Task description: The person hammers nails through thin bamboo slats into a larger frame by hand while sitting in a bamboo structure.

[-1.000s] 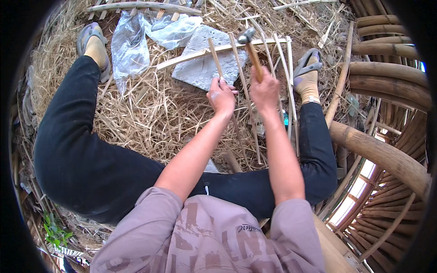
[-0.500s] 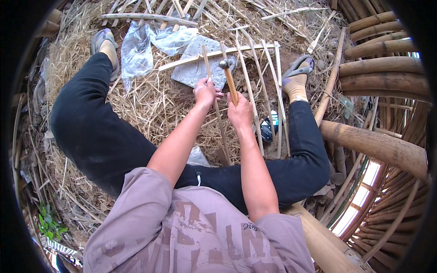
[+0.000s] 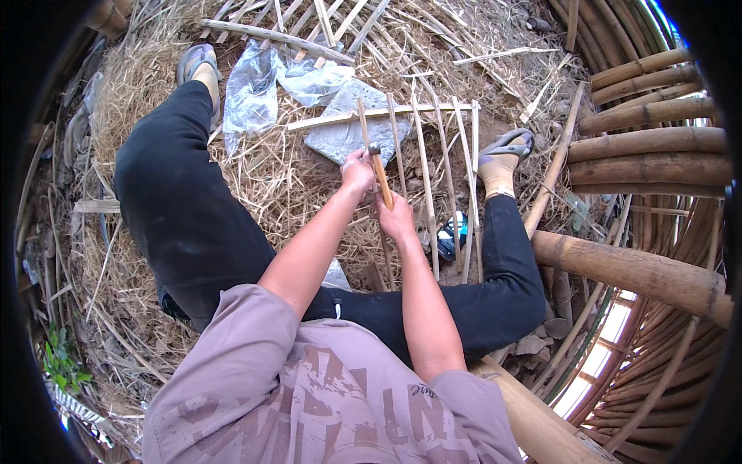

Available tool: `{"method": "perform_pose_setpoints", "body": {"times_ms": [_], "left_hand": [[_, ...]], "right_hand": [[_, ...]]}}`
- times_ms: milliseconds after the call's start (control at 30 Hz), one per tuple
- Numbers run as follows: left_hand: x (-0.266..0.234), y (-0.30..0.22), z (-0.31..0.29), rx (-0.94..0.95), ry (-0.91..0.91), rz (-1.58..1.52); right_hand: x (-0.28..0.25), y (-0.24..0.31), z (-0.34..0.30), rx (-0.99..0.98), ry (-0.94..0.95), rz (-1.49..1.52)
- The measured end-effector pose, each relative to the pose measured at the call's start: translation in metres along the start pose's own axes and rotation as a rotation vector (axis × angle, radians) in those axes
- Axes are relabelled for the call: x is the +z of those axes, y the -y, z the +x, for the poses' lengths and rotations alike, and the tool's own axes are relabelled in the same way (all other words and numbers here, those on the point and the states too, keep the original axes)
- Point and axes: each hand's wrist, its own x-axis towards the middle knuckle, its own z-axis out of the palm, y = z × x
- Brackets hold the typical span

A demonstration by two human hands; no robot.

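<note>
My right hand (image 3: 397, 218) is closed around the wooden handle of a small hammer (image 3: 382, 176), its metal head close to my other hand. My left hand (image 3: 357, 172) pinches a thin bamboo strip (image 3: 362, 118) that runs lengthwise between my legs. The strip's far part crosses a curved bamboo crosspiece (image 3: 332, 120). Several more slats (image 3: 423, 162) extend from that crosspiece toward me, side by side. Under its left part lies a flat grey stone block (image 3: 325, 141). A nail, if there is one in my left fingers, is too small to make out.
Clear plastic bags (image 3: 251, 93) lie left of the stone on straw-covered ground. A dark and blue object (image 3: 451, 236) rests beneath the slats at right. Another slatted bamboo piece (image 3: 286, 36) is at the far side. Thick bamboo poles (image 3: 626, 264) stand to my right.
The hammer has come down nearer my left hand, its head now beside the strip. My left hand still grips the strip. The whole view has shifted slightly.
</note>
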Motion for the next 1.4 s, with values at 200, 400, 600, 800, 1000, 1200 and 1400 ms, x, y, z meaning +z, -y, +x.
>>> {"method": "perform_pose_setpoints", "body": {"times_ms": [200,400,600,800,1000,1200,1400], "left_hand": [[-0.014,-0.031,-0.012,0.001,-0.005,0.204],[-0.042,-0.099,-0.017,0.501,-0.407,0.926],[-0.053,-0.123,0.031,0.603,-0.439,1.365],[-0.058,-0.138,0.046,0.223,-0.168,1.292],[-0.058,-0.131,0.050,0.205,-0.179,1.269],[-0.060,-0.129,0.048,0.227,-0.180,1.330],[-0.057,-0.136,0.044,0.214,-0.154,1.286]], "right_hand": [[0.007,-0.014,0.006,0.112,0.058,0.236],[-0.006,0.007,-0.002,0.252,0.071,0.362],[0.000,0.007,0.002,0.239,0.096,0.322],[-0.001,-0.002,0.003,0.253,0.077,0.294],[0.000,0.003,0.003,0.220,0.073,0.171],[0.002,0.011,0.002,0.231,0.071,0.240],[-0.001,0.009,0.004,0.255,0.064,0.293]]}}
